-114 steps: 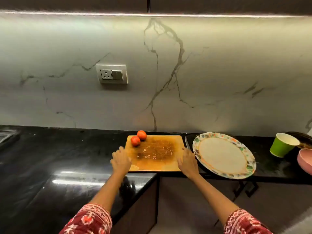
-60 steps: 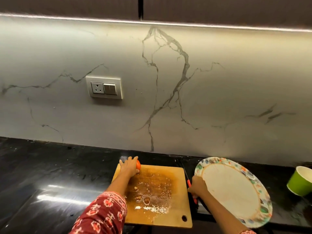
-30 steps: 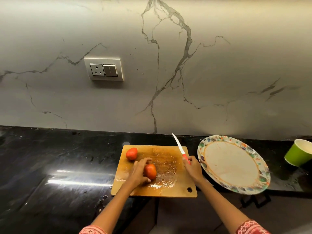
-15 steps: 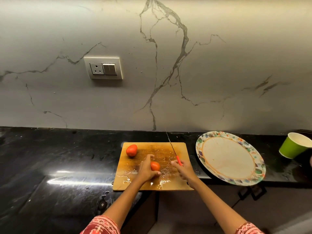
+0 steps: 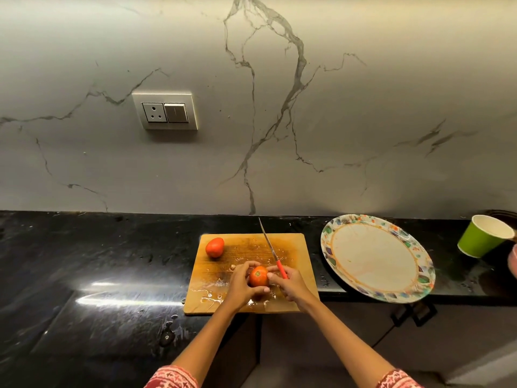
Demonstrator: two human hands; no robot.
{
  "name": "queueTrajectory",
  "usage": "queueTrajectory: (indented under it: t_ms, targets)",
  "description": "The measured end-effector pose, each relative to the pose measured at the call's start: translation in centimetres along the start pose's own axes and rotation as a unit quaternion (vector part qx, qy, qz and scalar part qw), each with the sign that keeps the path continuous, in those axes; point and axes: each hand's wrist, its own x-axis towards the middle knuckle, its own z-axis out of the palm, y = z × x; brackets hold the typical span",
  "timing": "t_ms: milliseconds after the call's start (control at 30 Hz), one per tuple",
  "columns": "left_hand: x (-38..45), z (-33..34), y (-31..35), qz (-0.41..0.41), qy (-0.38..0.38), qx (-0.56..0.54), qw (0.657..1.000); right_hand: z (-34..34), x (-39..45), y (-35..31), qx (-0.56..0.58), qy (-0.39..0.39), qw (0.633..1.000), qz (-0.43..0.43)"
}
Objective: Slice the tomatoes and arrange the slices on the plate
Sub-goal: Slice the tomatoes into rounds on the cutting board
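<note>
A wet wooden cutting board (image 5: 291, 247) lies on the black counter. My left hand (image 5: 240, 284) grips a whole red tomato (image 5: 258, 276) near the board's front middle, stem end facing up. My right hand (image 5: 291, 284) holds a red-handled knife (image 5: 272, 252), its thin blade pointing up and away over the board, and its fingertips also touch the tomato's right side. A second whole tomato (image 5: 214, 247) sits alone at the board's back left corner. The round plate (image 5: 376, 257) with a patterned rim lies right of the board and carries no slices.
A green paper cup (image 5: 482, 236) stands at the far right, with a pink bowl's edge (image 5: 513, 261) beside it. The plate's front overhangs the counter's front edge (image 5: 461, 299). A marble wall with a socket plate (image 5: 165, 111) backs the black counter.
My left hand brought a tomato from the board's back to its front middle. My right hand picked up the knife beside the plate and now meets the tomato too.
</note>
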Motion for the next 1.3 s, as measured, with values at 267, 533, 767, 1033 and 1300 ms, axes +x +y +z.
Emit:
queueTrajectory:
  t_ms: [267, 533, 767, 1033, 1300]
  targets:
    - [0.7, -0.6, 0.4, 0.002, 0.024, 0.024, 0.999, 0.5, -0.8, 0.7, 0.023, 0.034, 0.999, -0.018]
    - [0.4, 0.3, 0.8, -0.003, 0.039, 0.029, 0.999, 1.0, -1.2, -0.1, -0.09, 0.095, 0.991, -0.037]
    - [-0.3, 0.9, 0.9, 0.005, 0.066, -0.002, 0.998, 2.7, -2.8, 1.2, -0.149, 0.119, 0.982, -0.012]
    - [-0.4, 1.0, 1.2, -0.001, 0.071, -0.013, 0.997, 3.8, -4.4, 1.3, -0.255, 0.123, 0.959, -0.028]
    - [-0.4, 0.9, 1.2, -0.007, 0.075, -0.013, 0.997, 4.0, -5.2, 1.2, -0.288, 0.138, 0.948, -0.005]
